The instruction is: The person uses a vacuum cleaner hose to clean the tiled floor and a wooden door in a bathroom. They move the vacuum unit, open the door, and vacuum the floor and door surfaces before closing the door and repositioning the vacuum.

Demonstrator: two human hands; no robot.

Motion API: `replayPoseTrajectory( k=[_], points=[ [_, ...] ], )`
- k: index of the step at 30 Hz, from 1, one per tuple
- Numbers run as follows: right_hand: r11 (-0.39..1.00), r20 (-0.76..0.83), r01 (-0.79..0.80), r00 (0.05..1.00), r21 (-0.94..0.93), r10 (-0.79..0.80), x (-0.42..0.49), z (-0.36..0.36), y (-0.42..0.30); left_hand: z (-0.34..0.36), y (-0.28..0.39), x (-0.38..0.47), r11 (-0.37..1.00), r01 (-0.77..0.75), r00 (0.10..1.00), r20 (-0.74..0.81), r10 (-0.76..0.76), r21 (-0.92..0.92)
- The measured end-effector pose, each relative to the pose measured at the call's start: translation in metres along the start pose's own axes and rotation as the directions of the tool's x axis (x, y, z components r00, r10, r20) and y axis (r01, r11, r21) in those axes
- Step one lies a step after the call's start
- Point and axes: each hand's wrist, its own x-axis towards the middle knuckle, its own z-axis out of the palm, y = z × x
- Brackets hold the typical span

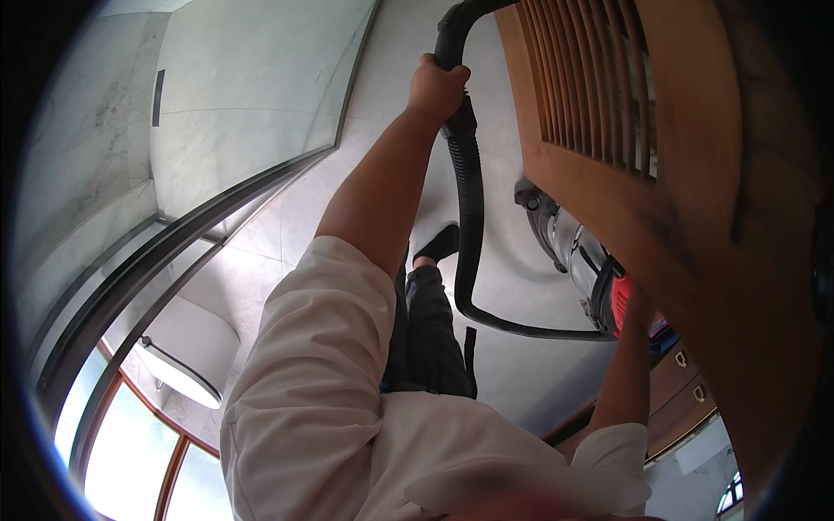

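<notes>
My left hand [438, 88] is closed around the black handle tube of a vacuum cleaner hose [470, 189] at the top middle. From there the ribbed hose hangs down, bends near the floor and runs right to a vacuum cleaner [578, 251] with a clear and grey drum and a red part. My right hand [640, 305] is beside the red part, at the edge of a wooden door. Its fingers are dark and partly hidden, so whether it grips the cleaner or the door does not show.
The slatted wooden door [589, 78] covers the right side, close by. A framed glass panel [254, 84] stands at left, with a white toilet or basin-like fixture [195, 332] and windows below. A drawer cabinet [677, 378] is at lower right. My black shoe [440, 242] is on the pale tiled floor.
</notes>
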Motion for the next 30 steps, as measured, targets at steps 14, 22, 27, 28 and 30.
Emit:
replayPoseTrajectory(
  k=[14, 22, 27, 28, 30],
  points=[
    [1.0, -0.04, 0.014, 0.999, -0.013, -0.014, -0.01, -0.007, 0.011, 0.002, 0.069, 0.095, 0.998, -0.068, 0.997, -0.04, 0.068, 0.005],
    [0.999, -0.09, 0.035, 0.995, -0.001, -0.035, -0.001, -0.008, 0.008, -0.003, 0.007, 0.001, 0.996, 0.001, 0.981, 0.193, -0.019, 0.093],
    [0.997, -0.144, 0.073, 0.987, -0.009, -0.073, 0.0, -0.006, 0.008, -0.007, -0.045, -0.115, 0.977, 0.088, 0.906, 0.392, -0.159, 0.194],
    [0.997, -0.153, 0.083, 0.985, -0.011, -0.084, 0.0, -0.005, 0.008, -0.007, -0.049, -0.129, 0.973, 0.089, 0.893, 0.415, -0.173, 0.214],
    [0.995, -0.179, 0.102, 0.979, -0.01, -0.102, 0.0, -0.003, 0.009, -0.006, -0.054, -0.148, 0.962, 0.089, 0.866, 0.457, -0.203, 0.258]
  ],
)
